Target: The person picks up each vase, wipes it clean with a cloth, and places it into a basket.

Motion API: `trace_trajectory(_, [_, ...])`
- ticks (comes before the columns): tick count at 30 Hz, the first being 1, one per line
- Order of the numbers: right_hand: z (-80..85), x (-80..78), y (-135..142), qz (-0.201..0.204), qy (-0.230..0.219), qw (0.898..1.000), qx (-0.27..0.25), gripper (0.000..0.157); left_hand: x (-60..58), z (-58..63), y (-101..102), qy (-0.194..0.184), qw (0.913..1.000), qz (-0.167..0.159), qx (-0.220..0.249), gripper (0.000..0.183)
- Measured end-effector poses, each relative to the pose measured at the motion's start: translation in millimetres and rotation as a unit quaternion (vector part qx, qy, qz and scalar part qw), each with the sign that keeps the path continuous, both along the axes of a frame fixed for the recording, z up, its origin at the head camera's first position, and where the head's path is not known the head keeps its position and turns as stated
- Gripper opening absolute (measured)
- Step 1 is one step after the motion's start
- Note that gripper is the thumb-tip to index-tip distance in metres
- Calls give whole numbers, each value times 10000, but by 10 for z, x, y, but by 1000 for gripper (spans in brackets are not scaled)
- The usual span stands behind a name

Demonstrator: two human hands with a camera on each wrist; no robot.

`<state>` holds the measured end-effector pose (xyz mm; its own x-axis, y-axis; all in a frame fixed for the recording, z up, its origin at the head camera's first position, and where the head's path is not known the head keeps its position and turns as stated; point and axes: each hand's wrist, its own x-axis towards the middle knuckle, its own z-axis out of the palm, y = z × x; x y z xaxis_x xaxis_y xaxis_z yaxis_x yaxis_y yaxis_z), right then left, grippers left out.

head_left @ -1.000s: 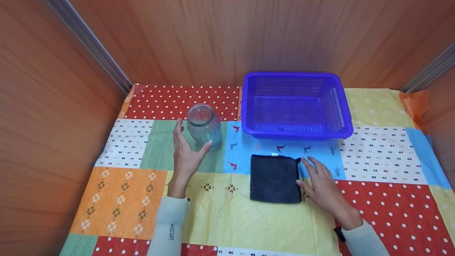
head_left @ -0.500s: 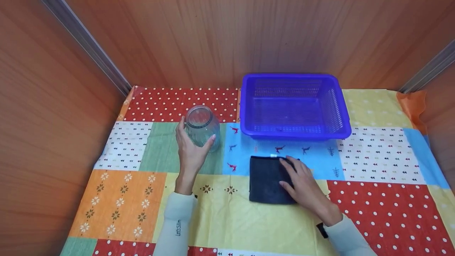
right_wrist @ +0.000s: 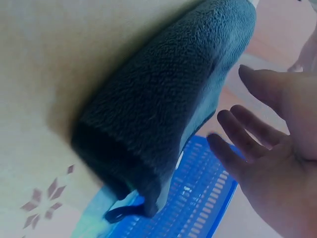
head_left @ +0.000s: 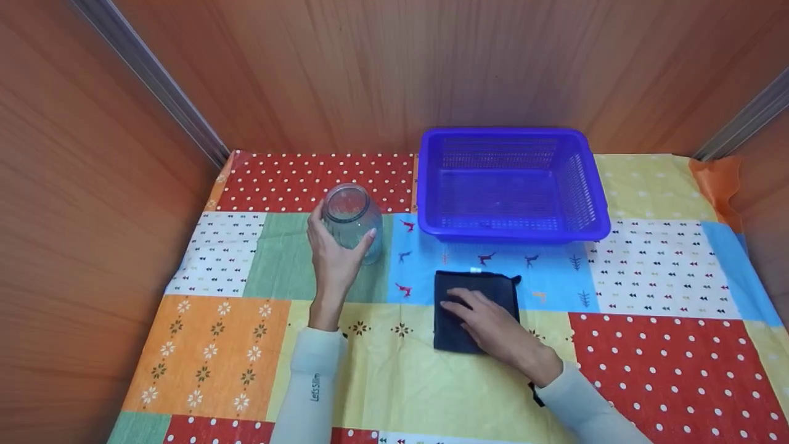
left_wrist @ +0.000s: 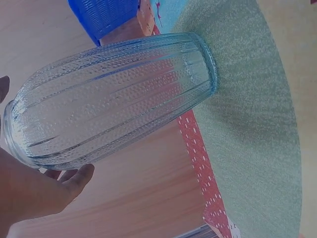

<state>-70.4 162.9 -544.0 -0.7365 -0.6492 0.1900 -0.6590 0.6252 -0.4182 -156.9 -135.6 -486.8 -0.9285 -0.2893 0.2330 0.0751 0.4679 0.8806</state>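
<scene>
A clear ribbed glass vase (head_left: 349,227) stands upright on the green patch at the left. My left hand (head_left: 336,262) holds it from the near left side, thumb across the front and fingers round the far left. The left wrist view shows the fingertips against the textured glass (left_wrist: 114,99) close to its rim. Right of the vase lies a folded dark cloth (head_left: 449,338) with a small loop at one corner. Over this cloth hovers my right hand (head_left: 493,328), fingers loosely bent; in the right wrist view a gap separates them from the cloth (right_wrist: 148,94).
A purple plastic basket (head_left: 515,235) with perforated walls sits behind the cloth, against the wooden back panel (head_left: 394,74). The patchwork tablecloth (head_left: 216,357) covers the surface, its orange edge (head_left: 718,185) crumpled at the right. Wooden panels also flank both sides.
My left hand has closed in on the vase, its thumb and fingers now against the glass. My right hand has moved left from the cloth's right edge to over its middle.
</scene>
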Motion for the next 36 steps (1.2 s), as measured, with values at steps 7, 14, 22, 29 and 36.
trace_trajectory(7, [5,-30,-131,604,-54,9977,318,46,-13,-5,-5,-46,9999,78,-45,97])
trace_trajectory(14, [-24,-44,-233,923,480,9879,1147,40,-25,-21,-23,-89,9998,124,-156,95])
trace_trajectory(22, [-75,-75,-291,1068,1057,9756,1600,31,-36,-22,-34,-49,9998,110,-158,93])
trace_trajectory(29, [-76,-144,-328,1053,1666,9612,1929,18,-48,-25,-24,45,10000,64,-48,92])
trace_trajectory(36, [-41,-183,-323,1088,1740,9602,1896,15,-47,-27,-20,-10,10000,92,-37,92])
